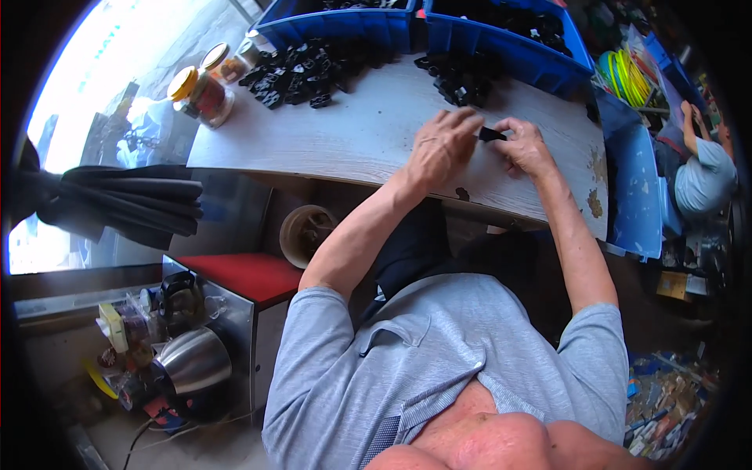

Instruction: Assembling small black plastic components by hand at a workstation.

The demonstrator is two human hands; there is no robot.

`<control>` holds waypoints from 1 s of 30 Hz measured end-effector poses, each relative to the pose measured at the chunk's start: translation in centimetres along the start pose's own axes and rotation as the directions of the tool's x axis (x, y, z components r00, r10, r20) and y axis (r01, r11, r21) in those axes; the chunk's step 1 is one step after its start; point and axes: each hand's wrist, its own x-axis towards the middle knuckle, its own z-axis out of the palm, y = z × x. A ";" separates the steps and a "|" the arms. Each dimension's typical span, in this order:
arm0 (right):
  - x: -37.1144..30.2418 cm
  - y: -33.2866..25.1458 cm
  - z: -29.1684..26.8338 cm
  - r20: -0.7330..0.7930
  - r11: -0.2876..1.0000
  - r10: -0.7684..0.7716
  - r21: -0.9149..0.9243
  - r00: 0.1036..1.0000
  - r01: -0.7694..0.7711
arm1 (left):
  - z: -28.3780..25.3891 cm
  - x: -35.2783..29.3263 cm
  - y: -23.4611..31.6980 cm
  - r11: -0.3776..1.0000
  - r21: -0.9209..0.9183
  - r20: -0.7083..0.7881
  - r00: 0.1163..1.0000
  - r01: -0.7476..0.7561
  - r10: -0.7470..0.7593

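My right hand (526,149) pinches a small black piece (491,134), apparently plastic, above the worktable (345,129). Facing it from the left is my left hand (443,149), its fingers bent close to the piece's left end. Motion smears those fingers, so whether they touch or grip it is unclear. Just beyond my hands lies a heap of similar black pieces (462,77). A larger heap of black pieces (301,74) spreads farther left on the white tabletop.
Two blue bins (337,30) of black pieces line the table's back. Jars (205,100) stand at its left end. Another blue bin (634,184) adjoins the right edge. Lower left are a red-topped cabinet (235,276) and a metal kettle (196,362). A person (701,176) works far right.
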 end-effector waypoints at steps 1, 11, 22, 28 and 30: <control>-0.5 0.0 0.0 -0.052 0.998 0.040 0.054 0.998 -0.037 | -0.8 -0.7 -1.0 0.997 -0.003 -0.140 0.987 0.078 -0.078; -0.5 3.4 -5.5 -0.262 0.903 0.164 0.428 0.951 -0.038 | -11.2 -7.4 -13.2 0.736 0.548 -0.286 0.916 0.397 -0.282; 0.1 2.9 -7.4 -0.446 0.896 0.165 0.440 0.880 0.055 | -7.5 -4.6 -7.5 0.886 0.357 -0.046 0.953 0.296 -0.300; 2.5 -1.4 -1.8 -0.251 0.956 0.159 0.280 0.955 -0.086 | -5.0 -3.5 -4.7 0.904 0.333 -0.048 0.963 0.267 -0.267; 3.4 -2.6 -0.7 -0.257 0.957 0.183 0.265 0.949 -0.113 | -4.9 -3.6 -4.9 0.922 0.304 -0.089 0.971 0.239 -0.222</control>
